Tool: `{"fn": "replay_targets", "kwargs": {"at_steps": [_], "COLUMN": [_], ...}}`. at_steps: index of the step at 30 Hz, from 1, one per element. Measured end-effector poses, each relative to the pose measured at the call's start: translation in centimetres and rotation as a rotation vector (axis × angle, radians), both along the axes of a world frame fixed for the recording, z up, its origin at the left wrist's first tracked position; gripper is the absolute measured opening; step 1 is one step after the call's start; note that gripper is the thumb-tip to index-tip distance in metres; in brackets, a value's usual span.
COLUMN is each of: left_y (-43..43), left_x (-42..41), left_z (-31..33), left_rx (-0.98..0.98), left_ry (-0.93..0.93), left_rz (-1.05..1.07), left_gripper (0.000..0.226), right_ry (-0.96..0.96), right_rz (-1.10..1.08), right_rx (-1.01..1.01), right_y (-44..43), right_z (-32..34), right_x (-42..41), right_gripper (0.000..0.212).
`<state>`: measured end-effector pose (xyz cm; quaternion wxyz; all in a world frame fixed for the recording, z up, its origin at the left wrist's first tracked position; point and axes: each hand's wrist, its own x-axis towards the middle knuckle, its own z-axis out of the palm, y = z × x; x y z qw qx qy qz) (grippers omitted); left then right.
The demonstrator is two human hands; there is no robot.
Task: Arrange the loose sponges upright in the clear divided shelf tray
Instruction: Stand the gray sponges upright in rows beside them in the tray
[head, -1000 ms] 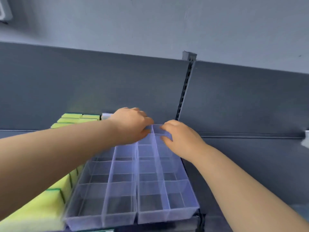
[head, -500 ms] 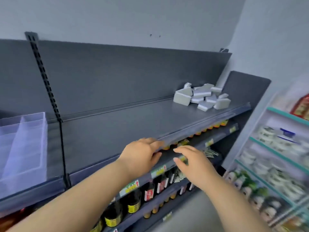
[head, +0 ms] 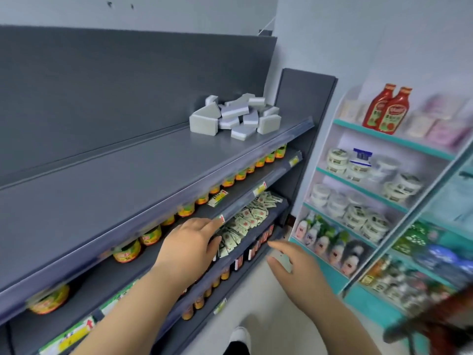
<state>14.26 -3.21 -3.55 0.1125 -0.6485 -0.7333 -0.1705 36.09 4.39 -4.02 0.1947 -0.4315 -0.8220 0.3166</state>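
"Head view, entry one: what is changing on the top shelf point(head: 133, 175)?"
"Item, clear divided tray: sliding out of view to the left. A second ago both hands were resting on its far end; now neither is touching it. Item, sponges point(head: 235, 116): coming nearer centre frame, lying heaped at the far right end of the top shelf, none in hand."
"Meaning for the task?"
"By my judgement the tray is sitting ready and the fetching is beginning. No sponge is going in yet."
"Hands?"
"Item, left hand point(head: 189, 244): one, fingers stretched out, carrying nothing, hovering by the lower shelf rail point(head: 240, 203). Item, right hand point(head: 294, 270): one, fingers spread, carrying nothing, hanging over the floor point(head: 256, 303). Both are well short of the heap."
"Counts?"
"Sponges: about a dozen, grey and white; overlapping is preventing an exact tally. Item, ketchup bottles point(head: 389, 108): two, standing on the side rack point(head: 391, 140). Item, jars point(head: 126, 251): one row, partly hidden, uncountable. Item, sachets point(head: 245, 221): one loose heap, too many for counting."
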Motion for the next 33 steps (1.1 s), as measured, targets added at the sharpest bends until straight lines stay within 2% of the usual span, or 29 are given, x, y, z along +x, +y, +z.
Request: {"fn": "replay_targets", "kwargs": {"at_steps": [2,9,15,19,26,33], "left_y": [2.4,15.9,26.4,31.3,37.8,44.0], "left_x": [-0.5,-2.3,-3.5,-3.9,-5.6,-6.7], "left_z": [-0.8,0.0,2.2,1.9,1.3,1.9], "left_rx": [0.045,0.131,0.205,0.176,0.094,0.103], "left_ry": [-0.026,-0.049,-0.032,0.012,0.013,0.039], "left_rz": [0.009,0.042,0.031,0.047,0.199,0.434], "left_gripper": [0.033,0.045,0.045,0.032,0.036,0.036], "right_ry": [0.005,0.040,0.082,0.136,0.196,0.226], "right_rz": [-0.028,-0.047,-0.059,-0.066,0.089,0.359], "right_rx": [0.017,0.035,0.055,0.032,-0.039,0.153], "right_y": [2.2,14.0,24.1,29.1,39.4,51.3], "right_z": [0.0,1.6,3.9,2.7,1.6,3.7], "right_x": [0.5,-1.2,-2.8,-3.4,-7.3,-11.7], "right_gripper": [0.033,0.031,0.029,0.027,0.026,0.030]}}
